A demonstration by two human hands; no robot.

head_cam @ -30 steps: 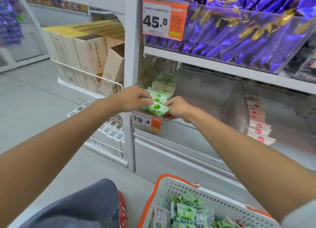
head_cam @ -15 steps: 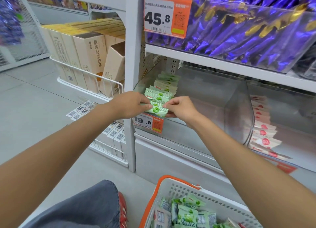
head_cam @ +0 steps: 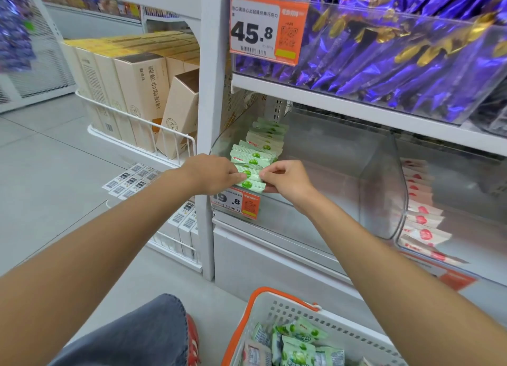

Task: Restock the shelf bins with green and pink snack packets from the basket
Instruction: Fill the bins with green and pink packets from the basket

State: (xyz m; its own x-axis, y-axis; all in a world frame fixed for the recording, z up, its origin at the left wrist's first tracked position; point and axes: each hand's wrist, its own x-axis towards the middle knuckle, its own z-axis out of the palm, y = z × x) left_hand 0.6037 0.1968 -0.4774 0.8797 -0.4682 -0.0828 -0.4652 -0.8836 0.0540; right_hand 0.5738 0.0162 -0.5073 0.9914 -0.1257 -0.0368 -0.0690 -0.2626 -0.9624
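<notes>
A row of green snack packets (head_cam: 258,157) stands in the left clear shelf bin (head_cam: 329,157). My left hand (head_cam: 211,174) pinches the left end of the front green packet (head_cam: 251,180), and my right hand (head_cam: 285,177) pinches its right end, at the bin's front lip. Pink packets (head_cam: 419,217) lie in a row in the neighbouring bin on the right. Below, the white basket with an orange rim (head_cam: 279,297) holds several more green packets (head_cam: 296,346).
A clear divider (head_cam: 384,190) separates the two bins. An orange price tag (head_cam: 237,202) hangs under my hands. Purple packets (head_cam: 384,63) fill the shelf above. Beige boxes (head_cam: 137,91) sit in a wire rack to the left. My knee (head_cam: 142,335) is at the bottom.
Both hands stayed at the front of the green row, shifting slightly as they set the front packet in line; the view tilted a little.
</notes>
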